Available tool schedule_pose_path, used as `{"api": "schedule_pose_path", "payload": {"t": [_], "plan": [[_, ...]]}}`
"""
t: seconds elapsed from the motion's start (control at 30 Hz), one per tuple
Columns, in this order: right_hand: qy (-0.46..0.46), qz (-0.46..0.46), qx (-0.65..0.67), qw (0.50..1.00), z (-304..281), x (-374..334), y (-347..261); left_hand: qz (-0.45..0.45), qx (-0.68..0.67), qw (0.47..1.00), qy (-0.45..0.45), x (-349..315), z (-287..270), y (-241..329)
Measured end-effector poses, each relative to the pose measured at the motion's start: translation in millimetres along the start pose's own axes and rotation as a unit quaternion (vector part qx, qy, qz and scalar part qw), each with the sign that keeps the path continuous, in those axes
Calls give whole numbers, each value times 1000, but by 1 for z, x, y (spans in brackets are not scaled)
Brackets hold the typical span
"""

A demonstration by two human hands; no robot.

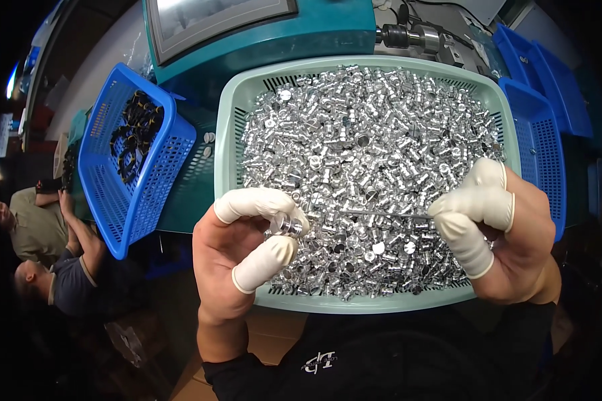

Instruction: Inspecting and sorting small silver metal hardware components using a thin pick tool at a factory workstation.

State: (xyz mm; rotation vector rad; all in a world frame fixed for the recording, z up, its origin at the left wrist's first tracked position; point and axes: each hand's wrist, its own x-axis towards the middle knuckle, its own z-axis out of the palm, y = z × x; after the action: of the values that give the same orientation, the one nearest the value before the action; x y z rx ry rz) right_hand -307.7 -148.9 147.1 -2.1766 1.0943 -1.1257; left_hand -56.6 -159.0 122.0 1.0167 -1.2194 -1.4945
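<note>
Between the covered thumb and fingers of my left hand (237, 247) is a small shiny grooved metal part (285, 224), held above the near left side of a pale green basket (354, 305). My right hand (495, 224) pinches a thin dark metal rod (388, 214), which points left toward that part; its tip and the part are apart. White finger cots cover the thumb and some fingers of both hands. A heap of similar small silver metal parts (368, 147) fills the basket beneath my hands.
Left of the green basket, a tilted blue basket (174, 144) contains black ring-like pieces (137, 134). More blue baskets (538, 127) stand at the right. Behind are a teal machine housing (261, 40) and a metal spindle (415, 37). Two people (60, 274) are at the far left.
</note>
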Motion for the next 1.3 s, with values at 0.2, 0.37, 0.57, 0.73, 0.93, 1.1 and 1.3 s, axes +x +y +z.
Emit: {"api": "schedule_pose_path", "payload": {"t": [0.2,0.37,0.57,0.73,0.93,1.1,1.3], "plan": [[-35,-13,13,999,4,2,-10,11,14,1000,-14,-7,-5,0],[27,-22,23,999,10,3,-8,179,136,974,11,-3,-4,-11],[-5,-50,19,999,19,9,-16,272,258,926,42,-9,-13,-9],[-9,-40,-12,999,26,12,-30,293,288,909,70,-17,-16,-9],[-16,-82,-24,996,38,17,-32,323,301,893,85,-18,-24,-7],[-3,-92,-23,995,46,20,-34,333,309,884,113,-24,-26,-10],[21,-127,-33,991,54,21,-33,315,293,895,118,-33,-34,-16]]}}
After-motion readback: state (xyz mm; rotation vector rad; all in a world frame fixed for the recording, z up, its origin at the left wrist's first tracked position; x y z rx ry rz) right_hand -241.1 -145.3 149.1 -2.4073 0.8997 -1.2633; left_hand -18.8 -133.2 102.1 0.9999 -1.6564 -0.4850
